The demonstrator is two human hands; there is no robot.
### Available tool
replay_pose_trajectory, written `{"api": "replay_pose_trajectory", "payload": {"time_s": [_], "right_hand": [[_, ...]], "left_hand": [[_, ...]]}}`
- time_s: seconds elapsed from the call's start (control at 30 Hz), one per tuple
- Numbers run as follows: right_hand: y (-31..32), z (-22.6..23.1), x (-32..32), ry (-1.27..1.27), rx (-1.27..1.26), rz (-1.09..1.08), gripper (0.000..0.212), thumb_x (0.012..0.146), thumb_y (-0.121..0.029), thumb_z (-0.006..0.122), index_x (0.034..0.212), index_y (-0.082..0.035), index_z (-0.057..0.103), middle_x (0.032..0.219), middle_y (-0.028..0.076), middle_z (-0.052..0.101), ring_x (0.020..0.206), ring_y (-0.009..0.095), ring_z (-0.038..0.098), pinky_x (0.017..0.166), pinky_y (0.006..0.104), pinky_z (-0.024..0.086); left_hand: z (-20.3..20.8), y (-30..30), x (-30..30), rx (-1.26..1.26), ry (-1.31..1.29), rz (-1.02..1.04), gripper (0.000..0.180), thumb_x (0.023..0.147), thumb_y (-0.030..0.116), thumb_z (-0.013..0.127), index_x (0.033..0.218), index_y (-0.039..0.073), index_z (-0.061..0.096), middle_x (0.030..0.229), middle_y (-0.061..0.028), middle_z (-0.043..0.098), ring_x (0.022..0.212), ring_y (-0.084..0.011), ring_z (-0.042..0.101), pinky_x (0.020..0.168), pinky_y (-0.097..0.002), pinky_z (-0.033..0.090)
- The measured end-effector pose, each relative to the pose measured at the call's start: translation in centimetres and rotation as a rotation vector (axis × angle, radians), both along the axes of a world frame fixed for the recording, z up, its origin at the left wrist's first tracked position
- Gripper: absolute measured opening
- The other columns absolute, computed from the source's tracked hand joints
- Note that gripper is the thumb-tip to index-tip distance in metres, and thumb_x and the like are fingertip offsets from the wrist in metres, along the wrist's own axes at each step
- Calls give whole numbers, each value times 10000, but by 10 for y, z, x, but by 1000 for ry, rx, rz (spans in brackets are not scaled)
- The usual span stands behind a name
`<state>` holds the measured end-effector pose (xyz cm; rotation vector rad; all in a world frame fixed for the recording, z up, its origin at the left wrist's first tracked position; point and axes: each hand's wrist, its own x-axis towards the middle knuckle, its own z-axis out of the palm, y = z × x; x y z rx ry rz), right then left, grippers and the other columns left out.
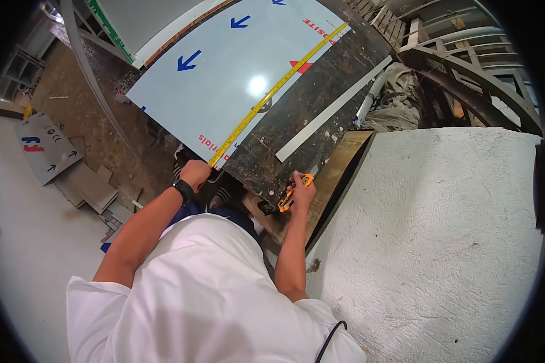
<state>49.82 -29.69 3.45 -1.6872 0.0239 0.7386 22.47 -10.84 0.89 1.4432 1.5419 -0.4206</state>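
My left hand (195, 172) pinches the near end of a yellow measuring tape (272, 91) that runs diagonally along the right edge of a pale blue-white panel (224, 66) printed with blue arrows. My right hand (301, 184) grips an orange utility knife (290, 196) at the near edge of a dark, stained workbench (312, 115). A black watch sits on my left wrist. The panel lies flat on the bench, its near corner close to my left hand.
A long white strip (333, 109) lies on the bench to the right of the tape. A rough white block (442, 242) fills the right side, with a brown board (339, 169) leaning against it. Panel offcuts (48, 148) lie on the floor at left. Curved metal frames (466, 66) stand at upper right.
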Motion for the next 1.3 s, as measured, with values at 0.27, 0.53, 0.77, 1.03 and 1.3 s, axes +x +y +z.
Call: {"api": "replay_pose_trajectory", "payload": {"time_s": [0.27, 0.53, 0.77, 1.03, 1.3], "right_hand": [[-16, -17, 2, 45, -12, 21, 133, 930, -154, 761, 955, -65, 666, 759, 48, 657, 471, 117, 550, 428, 247, 439], [-16, -25, 10, 55, -45, 60, 143, 943, -164, 761, 990, -59, 675, 800, 64, 684, 496, 122, 550, 439, 253, 453], [-15, -27, 7, 44, -49, 69, 144, 950, -167, 754, 993, -58, 670, 804, 66, 689, 496, 119, 546, 435, 251, 448], [-15, -31, 11, 35, -41, 88, 134, 952, -166, 748, 980, -64, 666, 802, 66, 689, 496, 119, 547, 437, 251, 451], [-18, -34, 15, 30, -52, 87, 142, 941, -165, 760, 961, -72, 653, 794, 71, 686, 496, 124, 557, 441, 256, 456]], "left_hand": [[-26, -9, 1, 25, 25, 8, 394, 937, 245, 507, 832, -59, 735, 721, -184, 711, 552, -371, 656, 512, -449, 492], [-36, -24, -19, 83, 4, -58, 374, 929, 251, 530, 852, -51, 735, 823, -173, 734, 683, -392, 660, 613, -450, 507], [-24, -29, -26, 188, -92, -121, 353, 908, 177, 497, 890, -75, 744, 773, -191, 729, 622, -387, 676, 565, -440, 514], [-11, -39, -34, 115, -17, -14, 359, 912, 185, 498, 886, -77, 742, 780, -196, 729, 627, -393, 677, 572, -442, 516], [-2, -42, -31, 53, -28, 42, 366, 917, 195, 498, 882, -78, 738, 787, -201, 728, 633, -401, 679, 580, -445, 518]]}}
